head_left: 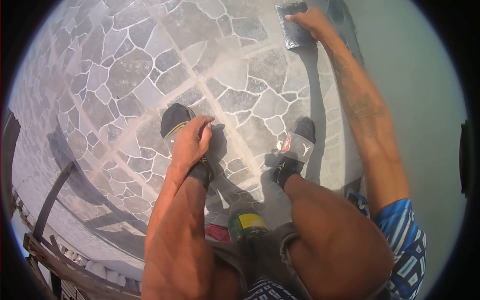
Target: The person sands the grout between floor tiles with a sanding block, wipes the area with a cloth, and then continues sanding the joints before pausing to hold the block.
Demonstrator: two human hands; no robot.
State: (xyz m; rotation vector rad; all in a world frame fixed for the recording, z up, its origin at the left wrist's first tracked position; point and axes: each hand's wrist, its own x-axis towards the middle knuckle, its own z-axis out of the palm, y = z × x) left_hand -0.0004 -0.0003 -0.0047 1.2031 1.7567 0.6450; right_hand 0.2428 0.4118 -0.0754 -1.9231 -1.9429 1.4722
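My right hand [311,24] reaches far forward at the upper right, gripping a dark, flat rectangular block [295,36] with a shiny, creased surface. The thumb lies across its face, and the other fingers are hidden behind it. It is close to the stone paving and to the foot of a smooth grey-green wall [410,100]. My left hand [192,140] hangs in front of my left knee, over the foot in a dark sock and slide sandal [176,120]. Its fingers are curled together, with nothing showing in them.
Irregular stone paving [132,67] with pale joints spreads ahead. Between my legs stands a green container [247,225] with a yellow label, beside a red item [217,232]. Small objects [356,200] lie by my right knee. A wooden railing [65,265] crosses the lower left.
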